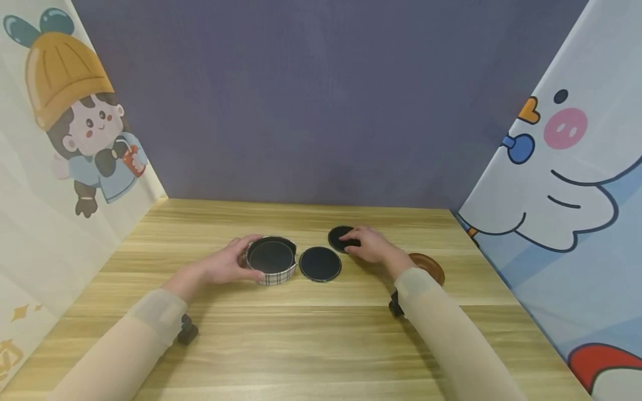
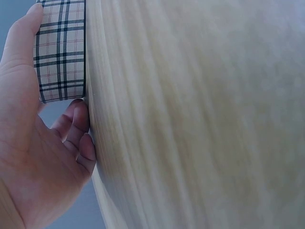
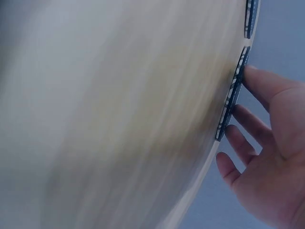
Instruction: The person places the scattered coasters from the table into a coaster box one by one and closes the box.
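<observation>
At the left of centre, a round plaid coaster holder (image 1: 280, 278) stands on the wooden table with a black disc face inside its rim. My left hand (image 1: 228, 264) grips it from the left, the thumb along the near side and fingers round the far side. In the left wrist view its plaid wall (image 2: 61, 52) lies beside the thumb. A round black coaster (image 1: 320, 264) lies flat just right of the holder. My right hand (image 1: 370, 245) touches a second black coaster (image 1: 338, 236) farther back, thumb and fingertips on its upper face.
A brown round dish-like object (image 1: 428, 266) sits right of the right forearm, partly hidden by the sleeve. The wooden table (image 1: 281, 345) ends at a grey-purple back panel (image 1: 311, 111). Cartoon-printed panels (image 1: 562, 206) stand along both sides.
</observation>
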`<state>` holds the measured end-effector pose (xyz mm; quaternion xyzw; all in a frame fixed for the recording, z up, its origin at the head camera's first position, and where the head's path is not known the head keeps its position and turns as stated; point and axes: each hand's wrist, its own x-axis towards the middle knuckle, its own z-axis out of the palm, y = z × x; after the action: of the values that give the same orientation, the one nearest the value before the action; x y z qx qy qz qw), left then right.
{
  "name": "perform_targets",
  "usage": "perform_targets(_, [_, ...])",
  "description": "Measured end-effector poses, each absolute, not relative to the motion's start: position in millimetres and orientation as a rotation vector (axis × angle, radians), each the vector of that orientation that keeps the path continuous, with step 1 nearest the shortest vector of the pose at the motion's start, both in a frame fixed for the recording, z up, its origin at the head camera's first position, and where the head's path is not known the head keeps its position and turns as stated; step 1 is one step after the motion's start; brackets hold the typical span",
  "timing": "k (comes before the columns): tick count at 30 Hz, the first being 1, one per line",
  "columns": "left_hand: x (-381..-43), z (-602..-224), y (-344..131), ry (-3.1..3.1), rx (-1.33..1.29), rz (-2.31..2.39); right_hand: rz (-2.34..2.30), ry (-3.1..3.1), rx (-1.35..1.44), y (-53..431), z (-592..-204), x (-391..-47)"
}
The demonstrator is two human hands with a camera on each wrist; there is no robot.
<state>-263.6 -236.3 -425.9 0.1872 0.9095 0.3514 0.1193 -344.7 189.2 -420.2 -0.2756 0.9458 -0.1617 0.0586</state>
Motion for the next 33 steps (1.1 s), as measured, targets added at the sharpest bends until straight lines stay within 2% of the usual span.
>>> perform_targets(33, [-262.2, -424.9, -234.5, 2.658, 0.533, 1.032, -0.438, 2.806, -0.823, 228.2, -410.6, -287.8])
